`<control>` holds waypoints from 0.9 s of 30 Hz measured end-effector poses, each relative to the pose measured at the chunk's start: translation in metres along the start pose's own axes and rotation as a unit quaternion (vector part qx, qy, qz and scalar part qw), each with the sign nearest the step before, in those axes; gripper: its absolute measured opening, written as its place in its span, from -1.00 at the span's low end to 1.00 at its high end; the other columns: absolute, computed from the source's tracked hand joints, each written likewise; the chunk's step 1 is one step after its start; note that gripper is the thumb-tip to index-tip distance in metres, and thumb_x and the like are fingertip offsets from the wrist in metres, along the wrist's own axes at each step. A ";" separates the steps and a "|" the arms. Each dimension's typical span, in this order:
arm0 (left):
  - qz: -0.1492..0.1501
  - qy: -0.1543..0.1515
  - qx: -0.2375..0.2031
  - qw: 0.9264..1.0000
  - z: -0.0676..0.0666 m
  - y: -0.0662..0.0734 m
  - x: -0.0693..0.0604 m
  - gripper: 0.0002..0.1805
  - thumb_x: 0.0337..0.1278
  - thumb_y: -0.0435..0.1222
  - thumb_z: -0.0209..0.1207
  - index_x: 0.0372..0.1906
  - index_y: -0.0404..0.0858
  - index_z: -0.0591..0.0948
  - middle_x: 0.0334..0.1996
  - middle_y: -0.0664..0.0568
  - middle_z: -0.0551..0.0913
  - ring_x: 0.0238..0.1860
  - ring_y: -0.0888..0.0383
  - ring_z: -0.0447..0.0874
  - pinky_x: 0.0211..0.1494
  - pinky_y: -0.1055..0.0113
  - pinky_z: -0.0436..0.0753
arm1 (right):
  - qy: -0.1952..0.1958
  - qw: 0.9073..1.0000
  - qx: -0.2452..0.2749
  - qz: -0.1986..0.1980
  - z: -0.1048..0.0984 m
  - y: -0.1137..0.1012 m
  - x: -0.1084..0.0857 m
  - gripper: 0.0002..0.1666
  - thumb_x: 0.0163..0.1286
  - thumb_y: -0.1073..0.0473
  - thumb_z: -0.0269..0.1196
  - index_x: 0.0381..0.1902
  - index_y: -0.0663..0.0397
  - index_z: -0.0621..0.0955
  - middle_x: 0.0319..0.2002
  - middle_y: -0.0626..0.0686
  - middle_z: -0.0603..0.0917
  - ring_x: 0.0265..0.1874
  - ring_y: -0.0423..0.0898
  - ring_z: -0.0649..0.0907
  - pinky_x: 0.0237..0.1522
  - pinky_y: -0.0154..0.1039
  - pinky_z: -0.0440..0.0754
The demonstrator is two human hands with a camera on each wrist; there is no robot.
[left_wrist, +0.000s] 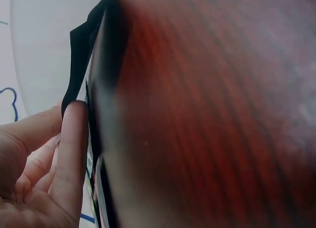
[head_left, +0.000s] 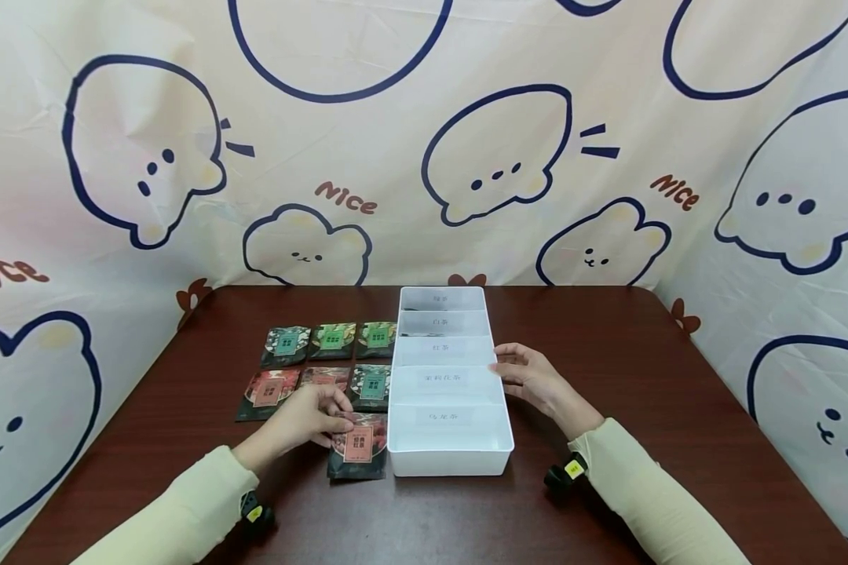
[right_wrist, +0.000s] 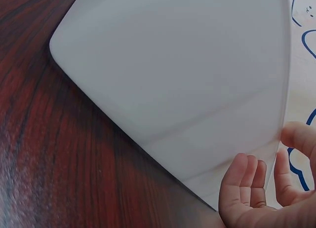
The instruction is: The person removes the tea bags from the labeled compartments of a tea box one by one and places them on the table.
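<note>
In the head view my left hand [head_left: 300, 420] pinches the upper left corner of a red-labelled tea packet [head_left: 359, 449] at the table's near side. The left wrist view shows the dark packet [left_wrist: 80, 55] edge-on, between thumb and fingers. Just right of it stands a long white plastic box [head_left: 449, 463], split into several labelled compartments. My right hand [head_left: 533, 383] touches the box's right wall with its fingertips, the fingers loosely bent. Up close in the right wrist view, one finger of the hand [right_wrist: 261, 188] meets the rim and others lie against the wall.
Left of the box, more tea packets lie in two rows: a teal one [head_left: 286, 345], green ones [head_left: 332, 340], red ones [head_left: 268, 391] and a dark teal-labelled one [head_left: 371, 387]. Underneath is a dark brown wooden table [head_left: 650, 377], with a printed cloth [head_left: 396, 157] behind.
</note>
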State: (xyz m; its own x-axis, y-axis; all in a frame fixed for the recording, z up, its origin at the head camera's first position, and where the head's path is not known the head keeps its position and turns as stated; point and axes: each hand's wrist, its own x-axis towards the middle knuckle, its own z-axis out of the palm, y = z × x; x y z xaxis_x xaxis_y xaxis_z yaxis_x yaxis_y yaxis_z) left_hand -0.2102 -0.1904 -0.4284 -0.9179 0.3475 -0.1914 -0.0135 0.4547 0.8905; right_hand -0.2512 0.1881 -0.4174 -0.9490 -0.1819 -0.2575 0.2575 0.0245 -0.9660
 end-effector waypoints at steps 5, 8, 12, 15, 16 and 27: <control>0.002 0.017 0.049 0.999 0.003 -0.001 0.000 -0.78 -0.06 -0.38 0.42 -0.34 -0.33 0.59 -0.52 -0.02 0.58 -0.57 0.18 0.60 -0.54 0.20 0.68 | -0.002 1.000 0.000 -0.004 -0.001 0.000 0.000 -0.58 0.32 0.26 0.29 0.09 0.16 0.43 -0.11 0.01 0.54 -0.25 -0.16 0.66 -0.14 -0.23 0.66; 0.007 0.024 0.080 0.996 0.004 -0.001 -0.001 -0.77 -0.08 -0.37 0.44 -0.37 -0.31 0.58 -0.53 -0.02 0.56 -0.61 0.17 0.57 -0.59 0.23 0.65 | -0.004 1.000 0.000 -0.006 -0.001 0.000 0.001 -0.58 0.32 0.26 0.29 0.09 0.16 0.43 -0.12 0.00 0.54 -0.25 -0.16 0.66 -0.14 -0.23 0.66; 0.010 0.025 0.100 0.995 0.005 0.000 -0.001 -0.76 -0.09 -0.34 0.45 -0.40 -0.29 0.58 -0.55 -0.02 0.54 -0.64 0.16 0.54 -0.61 0.25 0.63 | -0.005 1.000 0.000 -0.005 -0.001 0.000 0.001 -0.57 0.31 0.27 0.30 0.09 0.18 0.43 -0.14 0.01 0.56 -0.26 -0.16 0.67 -0.15 -0.23 0.66; 0.010 0.025 0.108 0.994 0.006 -0.001 -0.001 -0.75 -0.11 -0.33 0.46 -0.42 -0.28 0.58 -0.57 -0.01 0.53 -0.64 0.16 0.54 -0.61 0.26 0.63 | -0.004 1.000 -0.001 -0.005 -0.001 0.000 0.001 -0.55 0.31 0.27 0.30 0.10 0.20 0.43 -0.14 0.01 0.56 -0.26 -0.16 0.67 -0.15 -0.23 0.67; 0.009 0.026 0.110 0.994 0.006 -0.001 -0.001 -0.75 -0.12 -0.32 0.47 -0.42 -0.28 0.58 -0.58 -0.01 0.53 -0.64 0.16 0.54 -0.61 0.26 0.63 | -0.004 1.000 -0.001 -0.005 -0.001 0.000 0.001 -0.55 0.31 0.27 0.30 0.11 0.20 0.42 -0.13 0.01 0.56 -0.26 -0.16 0.67 -0.15 -0.23 0.67; 0.003 0.037 0.122 0.992 0.008 -0.003 0.001 -0.74 -0.15 -0.33 0.48 -0.44 -0.25 0.57 -0.58 0.00 0.49 -0.67 0.17 0.52 -0.62 0.27 0.63 | -0.001 1.000 -0.005 -0.005 0.000 0.001 0.001 -0.55 0.31 0.27 0.29 0.11 0.20 0.42 -0.12 0.02 0.56 -0.27 -0.16 0.67 -0.17 -0.23 0.67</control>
State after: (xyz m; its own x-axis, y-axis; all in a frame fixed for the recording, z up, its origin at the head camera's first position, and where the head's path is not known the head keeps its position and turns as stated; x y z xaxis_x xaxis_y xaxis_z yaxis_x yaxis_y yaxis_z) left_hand -0.2075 -0.1853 -0.4346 -0.9442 0.2941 -0.1486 0.0799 0.6417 0.7628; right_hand -0.2523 0.1881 -0.4186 -0.9512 -0.1850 -0.2469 0.2451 0.0329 -0.9689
